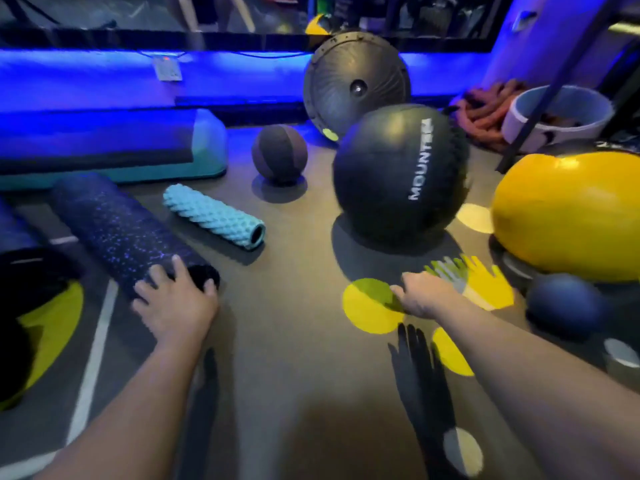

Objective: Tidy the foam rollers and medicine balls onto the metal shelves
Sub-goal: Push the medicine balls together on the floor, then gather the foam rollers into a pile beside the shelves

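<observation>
My left hand curls over the near end of the speckled foam roller, which points away leftward; my right hand hovers, fingers loose, short of the medicine ball.

From my end I see two bare forearms in the lower half of the frame, skin smooth; the left hand shows pale fingernails, the right hand has blurred fingers

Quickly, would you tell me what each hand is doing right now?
Left hand: fingers curled over the end of the speckled foam roller.
Right hand: open, holding nothing.
</observation>
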{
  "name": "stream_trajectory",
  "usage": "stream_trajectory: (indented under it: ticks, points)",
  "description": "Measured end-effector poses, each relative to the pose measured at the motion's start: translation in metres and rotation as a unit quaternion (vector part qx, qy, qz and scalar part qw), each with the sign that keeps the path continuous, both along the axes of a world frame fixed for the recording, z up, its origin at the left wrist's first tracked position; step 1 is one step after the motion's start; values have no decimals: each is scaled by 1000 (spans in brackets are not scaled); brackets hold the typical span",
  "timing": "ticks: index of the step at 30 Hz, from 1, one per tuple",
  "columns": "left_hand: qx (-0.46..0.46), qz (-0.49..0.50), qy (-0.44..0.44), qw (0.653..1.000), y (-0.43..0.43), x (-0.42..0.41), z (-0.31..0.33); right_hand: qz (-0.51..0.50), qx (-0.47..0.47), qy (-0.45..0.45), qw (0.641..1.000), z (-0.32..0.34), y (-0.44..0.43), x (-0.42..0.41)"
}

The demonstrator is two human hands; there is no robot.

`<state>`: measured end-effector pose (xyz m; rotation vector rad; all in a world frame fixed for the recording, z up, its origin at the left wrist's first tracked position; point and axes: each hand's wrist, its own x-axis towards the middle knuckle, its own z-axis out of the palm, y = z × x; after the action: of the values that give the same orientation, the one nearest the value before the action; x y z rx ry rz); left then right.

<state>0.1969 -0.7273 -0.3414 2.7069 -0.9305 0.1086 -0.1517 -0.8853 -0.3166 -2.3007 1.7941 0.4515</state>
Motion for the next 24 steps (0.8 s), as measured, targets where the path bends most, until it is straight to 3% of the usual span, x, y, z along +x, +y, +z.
stream_trajectory:
  ticks: [4,6,10,14,18,20,21,24]
  points:
    - [-35,42,33,998,25,2,-6,113,18,-99,988,-7,46,102]
    - [-108,55,87,989,37,13,-10,141,39,-165,975,-8,69,160]
    - [-281,84,199,935,65,36,7,108,99,-313,939,-1,111,263]
    - [-311,126,299,893,72,63,18,61,169,-413,893,-1,126,334]
    - [-322,136,413,841,76,93,7,44,159,-411,897,-20,120,356]
    - [-375,160,507,759,72,101,8,40,141,-397,906,-23,120,357]
    - [-372,173,540,735,71,106,9,40,130,-378,916,-22,120,356]
    - [-365,223,545,721,69,106,-2,20,151,-316,936,-20,120,335]
